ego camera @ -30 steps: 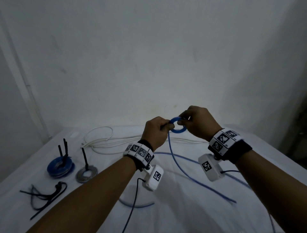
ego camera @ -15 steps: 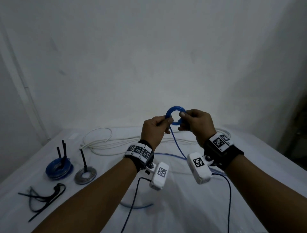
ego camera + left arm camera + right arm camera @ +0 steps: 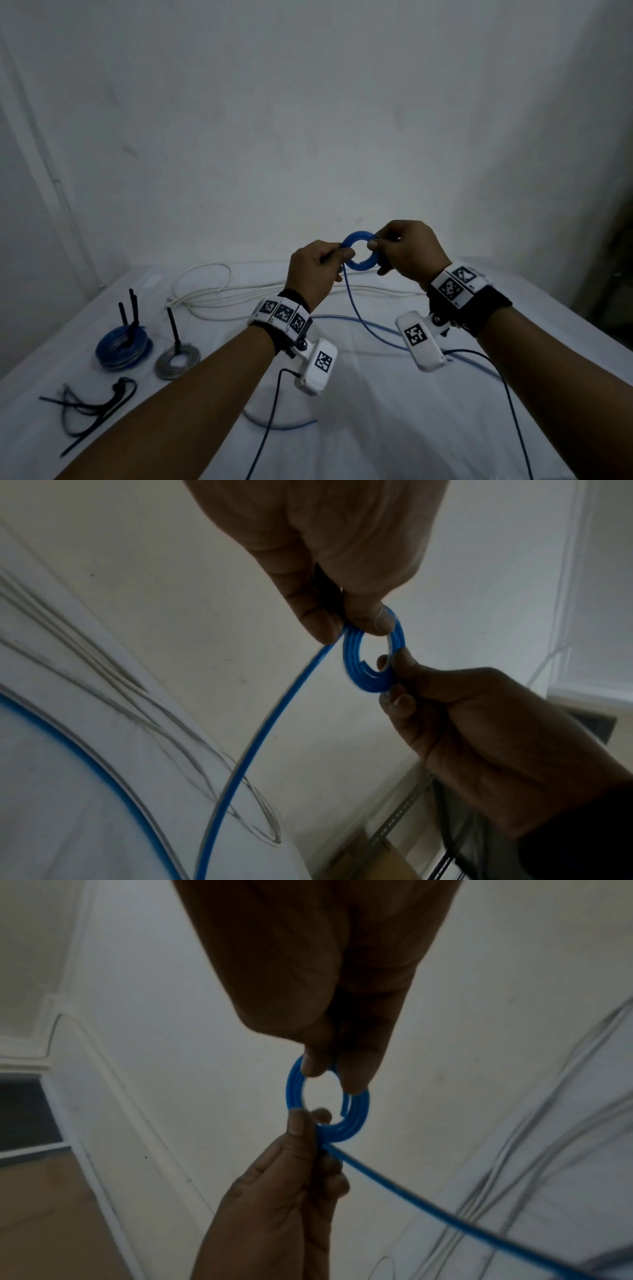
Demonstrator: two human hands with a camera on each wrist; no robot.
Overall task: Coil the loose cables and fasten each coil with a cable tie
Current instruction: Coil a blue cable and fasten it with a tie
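A small blue cable coil (image 3: 359, 251) (image 3: 373, 656) (image 3: 329, 1104) of several turns is held in the air above the table. My left hand (image 3: 318, 267) (image 3: 346, 620) pinches its left side between thumb and forefinger. My right hand (image 3: 400, 250) (image 3: 329, 1069) pinches its right side. The cable's loose blue tail (image 3: 363, 318) (image 3: 260, 734) (image 3: 428, 1204) drops from the left pinch down onto the white table (image 3: 376, 428) and runs off to the right. A short cut end (image 3: 344, 1108) shows inside the ring.
A loose white cable (image 3: 212, 291) lies across the table's far side. At the left lie a tied blue coil (image 3: 123, 347) and a tied grey coil (image 3: 176, 359), black tie tails upright. Loose black cable ties (image 3: 92, 407) lie near the front left. A white wall stands close behind.
Both hands lifted the blue coil slightly and turned it more face-on; the ring looks thicker with more cable wound on. The right wrist has swung inward.
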